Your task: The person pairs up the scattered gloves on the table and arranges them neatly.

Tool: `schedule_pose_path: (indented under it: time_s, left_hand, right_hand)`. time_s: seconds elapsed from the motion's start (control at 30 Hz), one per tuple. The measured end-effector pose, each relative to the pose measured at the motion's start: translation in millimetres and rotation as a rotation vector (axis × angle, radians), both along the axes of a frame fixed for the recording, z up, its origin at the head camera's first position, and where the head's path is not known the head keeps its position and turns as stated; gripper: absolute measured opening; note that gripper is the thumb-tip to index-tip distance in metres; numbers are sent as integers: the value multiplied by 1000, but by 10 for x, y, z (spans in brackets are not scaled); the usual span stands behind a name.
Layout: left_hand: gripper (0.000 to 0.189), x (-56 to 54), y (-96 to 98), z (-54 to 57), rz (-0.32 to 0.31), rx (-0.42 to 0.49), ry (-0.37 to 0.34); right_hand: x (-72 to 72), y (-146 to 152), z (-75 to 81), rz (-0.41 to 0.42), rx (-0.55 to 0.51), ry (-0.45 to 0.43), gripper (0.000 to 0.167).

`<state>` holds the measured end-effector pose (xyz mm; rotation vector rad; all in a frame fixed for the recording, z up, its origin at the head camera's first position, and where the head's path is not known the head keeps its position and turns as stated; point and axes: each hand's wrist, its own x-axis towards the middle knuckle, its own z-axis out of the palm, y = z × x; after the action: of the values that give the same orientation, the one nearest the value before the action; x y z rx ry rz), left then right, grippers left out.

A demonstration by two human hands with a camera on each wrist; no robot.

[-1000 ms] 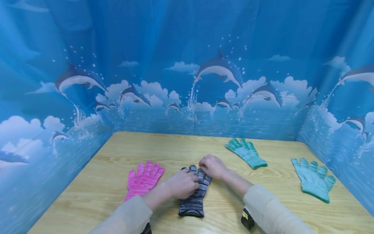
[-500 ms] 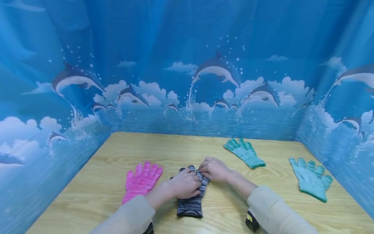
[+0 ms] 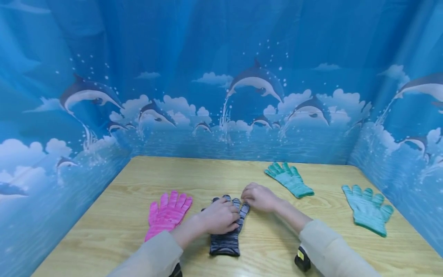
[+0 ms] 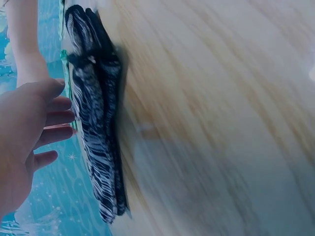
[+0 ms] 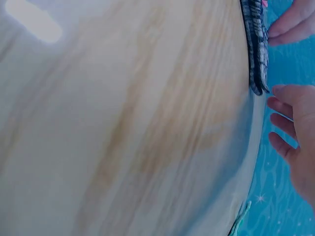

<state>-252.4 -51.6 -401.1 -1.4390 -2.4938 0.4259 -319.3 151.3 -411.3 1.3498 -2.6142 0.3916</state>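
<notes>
A grey-and-black striped knit glove point(image 3: 225, 244) lies flat on the wooden table, its cuff toward me and its fingers pointing away. My left hand point(image 3: 221, 218) rests across the middle of it, covering part of the palm and fingers. In the left wrist view, the fingers point(image 4: 59, 118) of that hand lie against the glove, relaxed. At the glove's right fingertips is my right hand point(image 3: 260, 197). The right wrist view shows this hand point(image 5: 301, 130) with fingers loosely bent and nothing between them, close to the end of the striped glove point(image 5: 257, 49).
A pink glove point(image 3: 168, 215) lies left of the striped one, partly behind my left forearm. Two green gloves lie to the right, one point(image 3: 290, 180) at the back and another point(image 3: 368, 209) near the right edge. A dolphin-print curtain point(image 3: 194, 77) surrounds the table point(image 3: 104, 231).
My right hand held the striped glove's right fingers half a second ago; now it has let go and moved slightly right. Those glove fingers lie spread apart. The left hand stays on the glove.
</notes>
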Motion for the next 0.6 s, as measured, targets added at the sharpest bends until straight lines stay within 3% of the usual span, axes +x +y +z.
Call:
schedule_pose_path:
  time_s: [0.27,0.6]
  left_hand:
    - [26,62,83,12,-32,-16,8]
    - [28,57,126,-15,-12,-34,-30]
  right_hand:
    - [69,76,-18,-86,4,-83,9]
    - [124,13,-18,-120,-10,-29,2]
